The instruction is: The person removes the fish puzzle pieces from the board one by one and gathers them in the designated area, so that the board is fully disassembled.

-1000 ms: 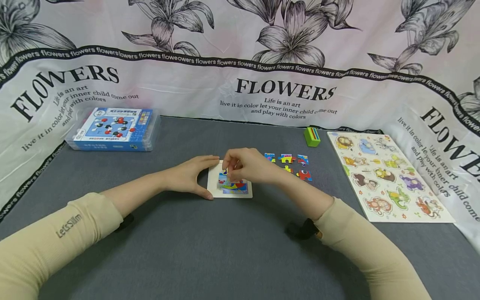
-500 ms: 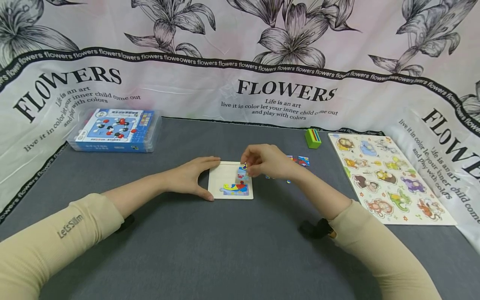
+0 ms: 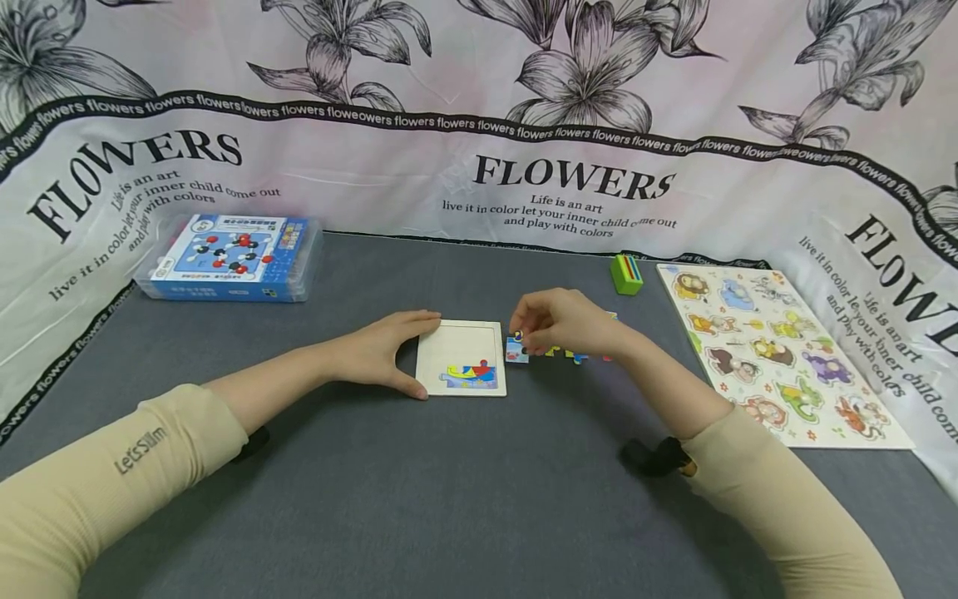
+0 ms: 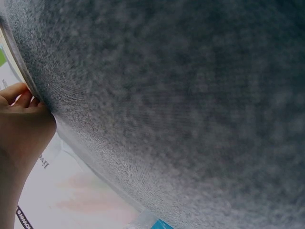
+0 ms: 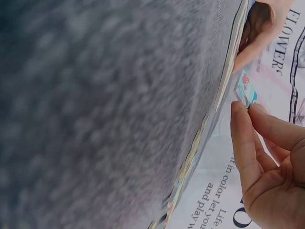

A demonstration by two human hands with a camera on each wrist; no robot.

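A pale square puzzle tray (image 3: 456, 343) lies mid-table with a few joined jigsaw pieces (image 3: 470, 378) along its lower right. My left hand (image 3: 377, 353) holds the tray at its left side, fingers by the upper corner and thumb by the lower one. Just right of the tray, my right hand (image 3: 570, 324) pinches a light-blue jigsaw piece (image 3: 516, 350) between thumb and fingertips. The right wrist view shows that same piece (image 5: 246, 89) tilted at the fingertips. Loose jigsaw pieces (image 3: 552, 353) lie behind and under the right hand, mostly hidden by it.
At the back left stands a clear plastic box (image 3: 224, 258) with a blue molecule-model label. A green block (image 3: 626, 275) with coloured stripes is at the back. An animal puzzle board (image 3: 782, 358) lies on the right. A printed flower cloth (image 3: 359, 183) hangs behind the table.
My right hand has moved right with the light-blue piece, from over the tray to beside it. More of the tray's bare floor shows. My left hand has stayed at the tray.
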